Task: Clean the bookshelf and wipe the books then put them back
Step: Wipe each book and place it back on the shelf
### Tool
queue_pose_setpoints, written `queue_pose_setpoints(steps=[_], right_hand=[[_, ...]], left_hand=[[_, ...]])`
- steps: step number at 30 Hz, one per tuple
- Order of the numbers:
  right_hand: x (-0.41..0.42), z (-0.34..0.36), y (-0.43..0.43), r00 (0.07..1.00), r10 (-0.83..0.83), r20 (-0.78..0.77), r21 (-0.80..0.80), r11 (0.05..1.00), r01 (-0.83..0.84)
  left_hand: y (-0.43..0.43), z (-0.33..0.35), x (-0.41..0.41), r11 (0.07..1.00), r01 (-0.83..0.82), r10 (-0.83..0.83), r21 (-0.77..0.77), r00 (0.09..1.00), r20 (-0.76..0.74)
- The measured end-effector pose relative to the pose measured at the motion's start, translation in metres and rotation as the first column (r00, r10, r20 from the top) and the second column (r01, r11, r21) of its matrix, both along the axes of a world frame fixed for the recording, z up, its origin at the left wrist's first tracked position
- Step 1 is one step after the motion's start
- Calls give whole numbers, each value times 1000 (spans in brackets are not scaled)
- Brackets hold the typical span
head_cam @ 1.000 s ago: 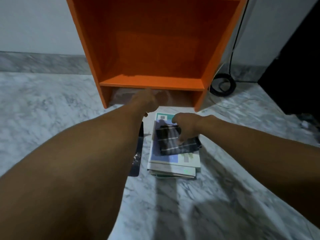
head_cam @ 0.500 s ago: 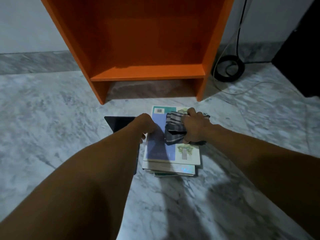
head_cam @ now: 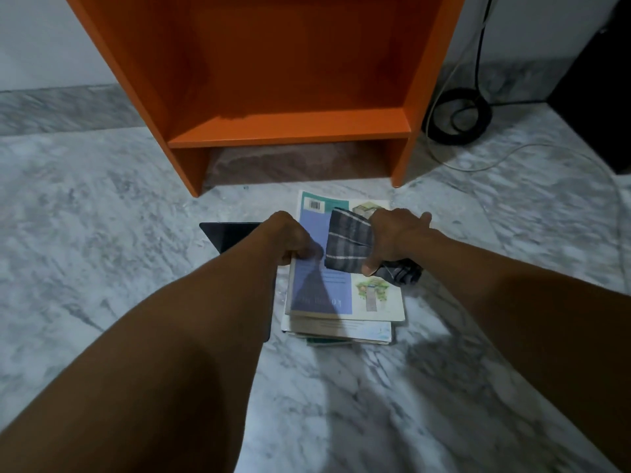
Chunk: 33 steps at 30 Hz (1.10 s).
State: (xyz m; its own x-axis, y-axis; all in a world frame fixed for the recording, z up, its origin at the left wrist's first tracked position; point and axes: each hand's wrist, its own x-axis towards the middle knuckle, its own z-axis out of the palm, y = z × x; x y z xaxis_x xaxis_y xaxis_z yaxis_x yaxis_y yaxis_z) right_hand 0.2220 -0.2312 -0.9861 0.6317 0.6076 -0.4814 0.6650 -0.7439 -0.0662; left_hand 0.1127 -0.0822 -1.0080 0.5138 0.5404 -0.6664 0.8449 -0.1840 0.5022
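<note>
I sit over the marble floor (head_cam: 341,404). Nearest to me is the stack of books (head_cam: 341,331), lying flat on it. The top book (head_cam: 317,291) has a blue and white cover, and I think this is the one to wipe now. To do it well, I should hold the book firm so it does not slide. Then I should rub the cloth flat over the whole cover, right to the edges.

My left hand (head_cam: 290,238) curls round the left edge of the top book and grips it. My right hand (head_cam: 392,237) is bunched round the striped cloth (head_cam: 348,242), which lies on the far half of the cover. A bit of blue cover shows between my hands.

Just left of the stack lies a flat black thing (head_cam: 228,233); I cannot tell what it is. Farther off stands the orange bookshelf (head_cam: 290,128), with no books on the shelf I can see. A coiled cable (head_cam: 457,116) lies to its right.
</note>
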Motion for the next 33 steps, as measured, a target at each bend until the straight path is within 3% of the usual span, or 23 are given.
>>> queue_pose_setpoints(steps=[2,7,12,15,18,20,22,25,27,28,30,31,33], right_hand=[[-2,-2,-3,1000,-7,-24,34,999,8],[-8,-9,-16,998,55,13,111,992,-56],[-6,15,-31,986,161,-43,312,940,-140],[-2,54,-34,987,158,-33,514,849,-119],[8,97,-21,983,-51,176,770,630,-105],[16,125,-11,890,-277,361,846,499,-188],[20,139,-8,788,-370,492,816,511,-270],[7,118,-14,785,-187,590,634,709,-308],[-17,91,-27,817,115,565,431,804,-411],[-29,79,-34,803,312,508,299,810,-504],[-45,70,-44,679,597,426,83,722,-687],[-49,76,-47,646,611,457,107,684,-722],[-47,95,-43,680,446,582,366,603,-709]], left_hand=[[1,4,-2,988,-54,69,-145,993,94],[-17,12,1,926,-159,275,-341,904,327],[-9,39,1,917,-174,337,-360,821,461],[0,63,-2,925,-146,325,-349,782,532],[8,82,-6,956,-92,245,-279,775,583],[8,94,-10,962,-56,216,-267,753,621],[7,106,-11,966,-9,187,-259,718,671],[4,125,-11,959,33,198,-283,639,743],[5,136,-11,948,56,221,-314,594,774],[7,140,-11,940,54,248,-338,573,781],[10,146,-13,924,40,299,-380,545,783],[12,146,-13,920,31,313,-390,542,780],[13,145,-14,914,49,316,-404,538,781]])
